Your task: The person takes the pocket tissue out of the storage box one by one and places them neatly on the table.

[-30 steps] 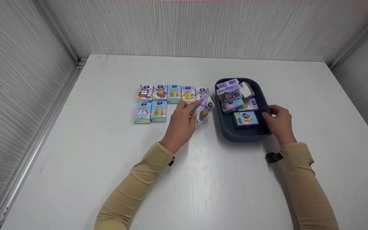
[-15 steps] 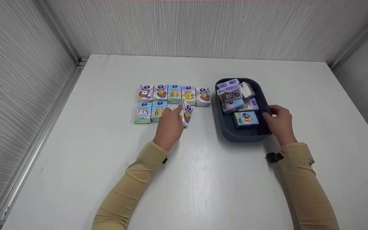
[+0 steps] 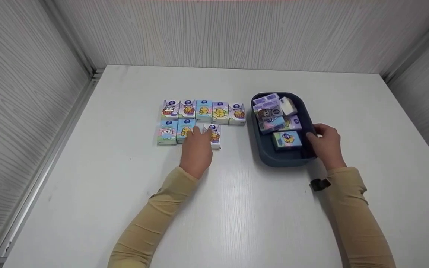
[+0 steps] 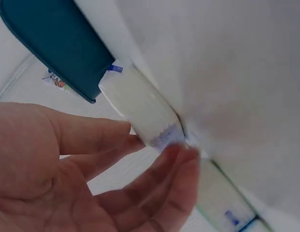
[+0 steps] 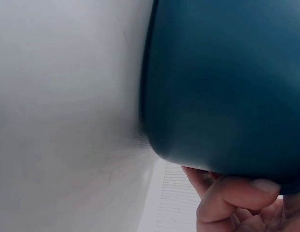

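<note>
In the head view my left hand (image 3: pixel 196 152) touches a white-and-purple tissue pack (image 3: pixel 215 138) lying in the nearer row on the table. Its thumb and fingers are at the pack's near end and left corner, loosely bent, in the left wrist view. A narrow gap separates that pack from a blue tissue pack (image 3: pixel 185 131) on its left. My right hand (image 3: pixel 325 143) grips the right wall of a dark blue plastic box (image 3: pixel 287 162), with the thumb over the rim. Several tissue packs (image 3: pixel 288 139) lie jumbled in the box.
Behind the nearer row runs a farther row of tissue packs, ending in a white-and-purple pack (image 3: pixel 237 114) at its right. The white table (image 3: pixel 214 208) meets a wood-grain panel (image 3: pixel 214 35) at the back, with side panels left and right.
My left hand has brought the tissue pack leftward from beside the box and laid it in the nearer row, where it has turned straight. The right hand and box stay put.
</note>
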The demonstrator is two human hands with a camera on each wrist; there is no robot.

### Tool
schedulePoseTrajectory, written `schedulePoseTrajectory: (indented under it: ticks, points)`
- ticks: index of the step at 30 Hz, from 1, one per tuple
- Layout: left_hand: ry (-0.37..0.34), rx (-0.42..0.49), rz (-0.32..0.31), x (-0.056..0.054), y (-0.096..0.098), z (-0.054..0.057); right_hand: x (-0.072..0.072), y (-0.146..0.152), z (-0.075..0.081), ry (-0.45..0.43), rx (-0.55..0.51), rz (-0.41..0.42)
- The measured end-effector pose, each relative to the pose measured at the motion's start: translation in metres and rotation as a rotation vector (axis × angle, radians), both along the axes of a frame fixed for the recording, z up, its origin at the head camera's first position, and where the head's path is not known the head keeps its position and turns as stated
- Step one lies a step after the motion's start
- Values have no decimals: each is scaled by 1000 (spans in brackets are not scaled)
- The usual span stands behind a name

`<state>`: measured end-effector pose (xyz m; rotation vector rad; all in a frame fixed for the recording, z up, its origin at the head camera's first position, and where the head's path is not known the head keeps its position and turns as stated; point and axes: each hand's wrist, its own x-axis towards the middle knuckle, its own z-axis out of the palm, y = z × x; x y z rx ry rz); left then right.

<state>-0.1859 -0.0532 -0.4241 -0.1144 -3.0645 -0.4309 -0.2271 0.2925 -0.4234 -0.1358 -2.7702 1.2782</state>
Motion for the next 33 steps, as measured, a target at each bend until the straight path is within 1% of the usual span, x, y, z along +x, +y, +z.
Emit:
schedulePoseTrajectory:
  ticks: [2, 3, 5, 7, 9, 11, 14, 21, 29, 33]
  points:
    - [36, -45, -61, 0, 1, 2, 0, 0, 0, 1, 1, 0]
    - [42, -63, -96, 0, 2, 3, 0, 0, 0, 3, 2, -1]
    - [32, -87, -159, 0, 4, 5, 0, 0, -1, 10, 3, 1]
    - [5, -89, -193, -1, 5, 6, 0, 0, -2, 20, 3, 4]
    - [-24, -79, -191, -2, 6, 6, 0, 0, -1, 29, 0, 8]
    - [-40, -68, -171, -3, 6, 6, 1, -1, -1, 30, -2, 9]
    - [-49, -69, -144, -6, 4, 5, 1, -1, 0, 15, -4, 5]
    - [-4, -97, -143, -6, -2, 2, 2, -1, 0, -3, -6, 0]
    - [-24, -103, -146, -7, -4, 3, 2, -1, 0, -1, -5, -4]
    - [-10, -115, -149, -6, -4, 3, 1, -1, 0, -3, -4, -5]
